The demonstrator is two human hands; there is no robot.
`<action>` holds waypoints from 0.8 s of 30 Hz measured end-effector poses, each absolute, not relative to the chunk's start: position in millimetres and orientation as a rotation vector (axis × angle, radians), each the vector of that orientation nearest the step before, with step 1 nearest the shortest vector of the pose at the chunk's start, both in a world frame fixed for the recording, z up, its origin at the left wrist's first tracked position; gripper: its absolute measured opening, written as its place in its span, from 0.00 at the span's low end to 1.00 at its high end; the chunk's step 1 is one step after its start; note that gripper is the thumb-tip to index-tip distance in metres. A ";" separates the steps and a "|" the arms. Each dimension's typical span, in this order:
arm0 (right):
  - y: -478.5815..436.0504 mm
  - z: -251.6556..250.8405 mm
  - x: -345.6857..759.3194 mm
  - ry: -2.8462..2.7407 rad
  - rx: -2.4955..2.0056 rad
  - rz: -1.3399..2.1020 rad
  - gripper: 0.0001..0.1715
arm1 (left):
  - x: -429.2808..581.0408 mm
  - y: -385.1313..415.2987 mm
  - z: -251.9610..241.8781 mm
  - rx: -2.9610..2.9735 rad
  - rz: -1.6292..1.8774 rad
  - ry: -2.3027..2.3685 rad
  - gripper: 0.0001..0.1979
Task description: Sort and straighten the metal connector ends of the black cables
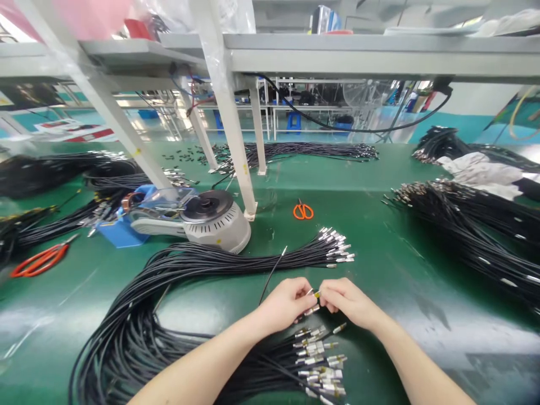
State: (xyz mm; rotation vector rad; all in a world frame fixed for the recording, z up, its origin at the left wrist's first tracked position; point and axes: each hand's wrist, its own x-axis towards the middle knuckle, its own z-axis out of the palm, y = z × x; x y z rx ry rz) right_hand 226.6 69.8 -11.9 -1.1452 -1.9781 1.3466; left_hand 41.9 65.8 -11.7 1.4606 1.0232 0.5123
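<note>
My left hand (289, 304) is closed in a pinch around the metal-tipped end of a black cable; most of that end is hidden by the fingers. Close against it, my right hand (346, 301) pinches a small yellow piece (318, 294) at the cable's tip. Whether the piece is tape or part of the connector, I cannot tell. Below both hands lie the silver connector ends (323, 360) of a large bundle of black cables (126, 320), which curves round at the left. Its other ends (335, 247) lie beyond my hands. One cable tip (283, 251) sticks up from the bundle.
A grey round tape dispenser (217, 225) stands by a shelf post (232, 124), next to a blue holder (122, 230). Orange-handled scissors (304, 210) lie ahead, another orange-handled pair (44, 260) at the left. More cable bundles (468, 225) cover the green table's (371, 225) right side.
</note>
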 end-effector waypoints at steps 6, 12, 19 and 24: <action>66.4 -7.8 226.6 -2.000 -1.160 1.395 0.16 | 45.5 59.8 -7.4 1.406 0.494 1.025 0.07; 66.9 -8.2 229.3 -2.023 -1.161 1.376 0.15 | 39.8 61.9 -6.7 1.280 0.420 1.000 0.08; 70.0 -11.9 233.3 -2.010 -1.174 1.511 0.15 | 44.6 60.2 -15.7 1.397 0.470 1.074 0.09; 71.4 -15.1 234.2 -1.969 -1.145 1.598 0.13 | 43.9 58.4 -13.1 1.607 0.408 1.067 0.08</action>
